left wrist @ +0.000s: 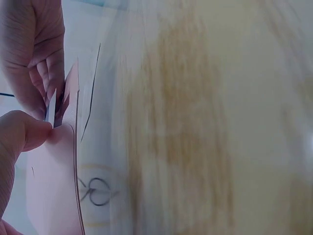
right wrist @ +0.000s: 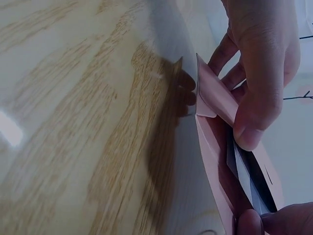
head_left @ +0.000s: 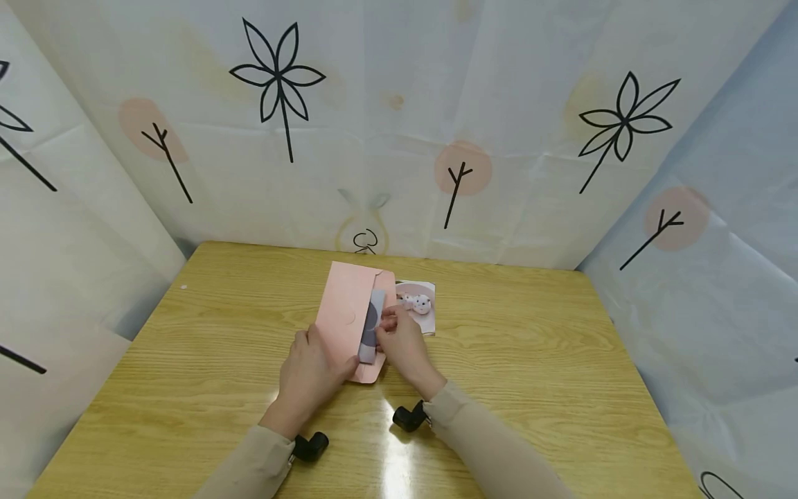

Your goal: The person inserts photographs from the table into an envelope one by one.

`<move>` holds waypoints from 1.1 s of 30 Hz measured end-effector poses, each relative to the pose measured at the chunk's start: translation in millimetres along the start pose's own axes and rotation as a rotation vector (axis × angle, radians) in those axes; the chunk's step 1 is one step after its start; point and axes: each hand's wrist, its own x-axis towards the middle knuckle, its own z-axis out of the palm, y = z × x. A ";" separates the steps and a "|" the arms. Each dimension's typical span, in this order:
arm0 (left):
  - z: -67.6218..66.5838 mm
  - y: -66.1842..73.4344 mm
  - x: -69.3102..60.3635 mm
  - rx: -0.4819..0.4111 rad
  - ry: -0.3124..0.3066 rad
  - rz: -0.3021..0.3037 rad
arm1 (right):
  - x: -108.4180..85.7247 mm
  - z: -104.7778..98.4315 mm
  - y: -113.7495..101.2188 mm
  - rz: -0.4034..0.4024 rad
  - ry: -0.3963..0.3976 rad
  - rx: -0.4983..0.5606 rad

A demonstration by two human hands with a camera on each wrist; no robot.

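Note:
A pink envelope (head_left: 344, 298) stands tilted above the table, its opening facing right and its flap (head_left: 387, 283) folded out. My left hand (head_left: 309, 367) grips its lower left part, thumb in front near the opening. Partly out of that opening is a grey card (head_left: 378, 299) with darker round shapes; the rest is hidden inside. My right hand (head_left: 405, 343) is at the opening, with the thumb and curled fingers about the card's edge. From the right wrist view, the thumb (right wrist: 250, 138) lies at the opening and other fingers are behind the flap.
A photo card (head_left: 425, 322) with a white spotted figure lies on the wooden table (head_left: 511, 360), behind the right hand and partly covered by the envelope. Patterned cloth (head_left: 374, 125) hangs along the back and both sides. A small pale speck (head_left: 183, 287) is at the table's left.

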 end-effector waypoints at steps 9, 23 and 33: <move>-0.4 1.5 -0.5 -0.005 0.009 0.012 | 0.1 5.7 -4.0 0.036 -0.029 0.021; 0.7 1.3 0.1 -0.001 0.028 0.027 | 1.2 6.6 -1.2 0.008 -0.062 0.023; -0.4 0.2 0.3 -0.008 0.002 0.005 | 2.6 -2.0 -1.0 -0.039 -0.101 -0.065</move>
